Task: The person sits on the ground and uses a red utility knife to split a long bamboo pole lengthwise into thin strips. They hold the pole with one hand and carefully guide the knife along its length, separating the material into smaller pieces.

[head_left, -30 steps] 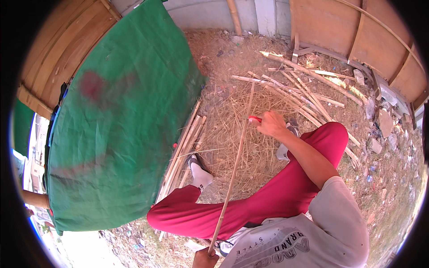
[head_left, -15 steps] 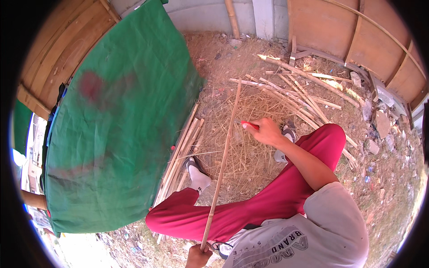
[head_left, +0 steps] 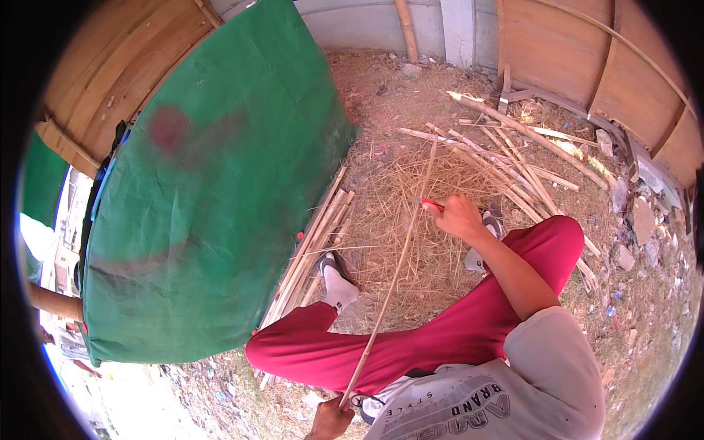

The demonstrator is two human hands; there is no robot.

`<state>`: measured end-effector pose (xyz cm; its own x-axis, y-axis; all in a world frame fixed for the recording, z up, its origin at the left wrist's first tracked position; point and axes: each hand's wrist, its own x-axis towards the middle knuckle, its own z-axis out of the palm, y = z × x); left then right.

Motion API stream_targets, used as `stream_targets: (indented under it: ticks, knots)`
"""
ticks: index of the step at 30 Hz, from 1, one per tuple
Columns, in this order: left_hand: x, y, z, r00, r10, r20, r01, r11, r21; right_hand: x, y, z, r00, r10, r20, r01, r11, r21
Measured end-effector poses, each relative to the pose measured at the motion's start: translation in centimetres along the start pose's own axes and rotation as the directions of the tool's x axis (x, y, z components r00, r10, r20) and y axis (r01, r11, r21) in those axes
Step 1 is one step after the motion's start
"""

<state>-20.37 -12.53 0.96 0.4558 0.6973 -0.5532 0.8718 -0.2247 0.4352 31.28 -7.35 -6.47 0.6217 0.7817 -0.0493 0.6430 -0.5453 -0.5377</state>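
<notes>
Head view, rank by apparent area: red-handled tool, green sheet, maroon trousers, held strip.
1. green sheet
2. maroon trousers
3. held strip, long but thin
4. red-handled tool, partly covered by the right hand

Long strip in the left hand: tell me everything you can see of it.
The strip is slim, pale tan and looks like split bamboo, in one piece. It slants from the left hand, closed around its near end, across the red trousers and over straw-like shavings. Near its far end, the right hand holds a red-handled tool against or just beside it; contact is unclear.
</notes>
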Motion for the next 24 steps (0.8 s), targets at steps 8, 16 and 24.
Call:
stream_targets:
  ticks: [8,16,24]
  knots:
    - [-2.5,-7.4,1.5,0.986,0.167,0.02,-0.168,0.979,0.111,3.8,6.5,0.1,0.967,0.204,-0.156,-0.221,0.97,-0.099]
    - [-4.5,-9.7,-4.3,0.986,0.095,-0.139,-0.023,0.892,0.451,5.2,12.7,-1.2,0.759,0.464,-0.457,-0.474,0.875,0.102]
    - [1.1,-4.3,-6.0,0.788,0.3,-0.537,0.09,0.807,0.583,4.1,6.8,-2.2,0.881,0.437,-0.181,-0.24,0.742,0.626]
